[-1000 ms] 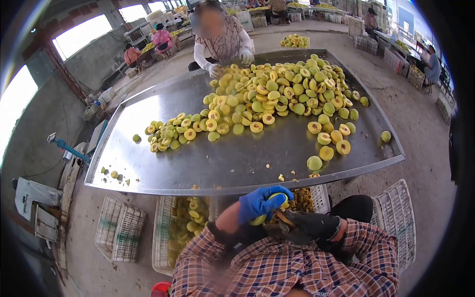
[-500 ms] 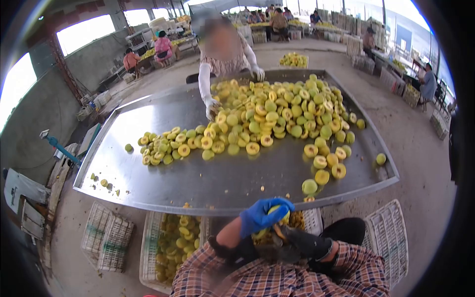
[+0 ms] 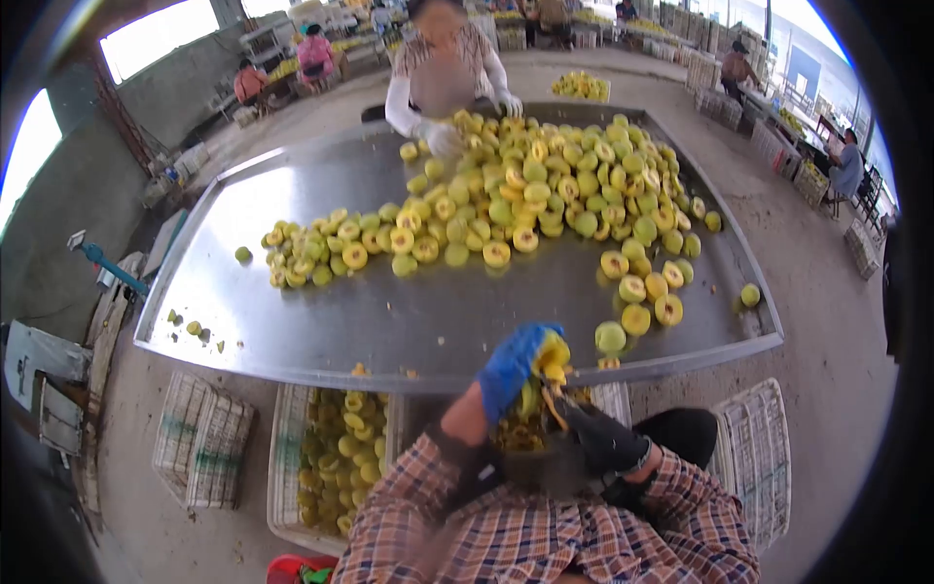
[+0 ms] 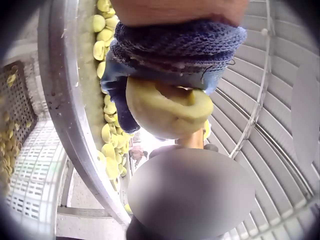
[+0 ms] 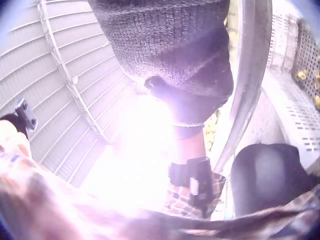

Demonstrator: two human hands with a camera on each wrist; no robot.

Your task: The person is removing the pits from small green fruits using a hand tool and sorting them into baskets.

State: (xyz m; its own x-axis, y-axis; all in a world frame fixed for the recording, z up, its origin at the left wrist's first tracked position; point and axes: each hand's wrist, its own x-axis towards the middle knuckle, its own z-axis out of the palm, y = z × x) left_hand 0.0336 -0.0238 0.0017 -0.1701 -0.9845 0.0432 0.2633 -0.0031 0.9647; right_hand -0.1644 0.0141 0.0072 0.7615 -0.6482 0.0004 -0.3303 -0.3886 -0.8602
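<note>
The left hand [image 3: 514,372], in a blue glove, grips a yellow-green fruit [image 3: 553,352] just over the table's near edge. In the left wrist view that fruit [image 4: 165,111] has a hollow in its cut face, below the glove [image 4: 162,62]. Dark-gloved, the right hand [image 3: 605,440] holds a slim brownish tool [image 3: 553,404] whose tip reaches up to the fruit. The right wrist view shows the dark glove [image 5: 185,65] from the back, its fingers hidden. Halved fruits [image 3: 530,185] lie heaped on the metal table [image 3: 360,336].
A crate [image 3: 282,477] of fruit halves stands under the near edge; another crate [image 3: 525,435] with pieces is partly hidden below the hands. Stacked crates [image 3: 204,438] stand left, an empty-looking crate [image 3: 759,467] right. Across the table, a person [image 3: 448,68] reaches into the heap.
The left hand has turned and risen toward the table edge with its fruit, and the tool now meets it. The person opposite has drawn one hand back into the heap. The head view has shifted.
</note>
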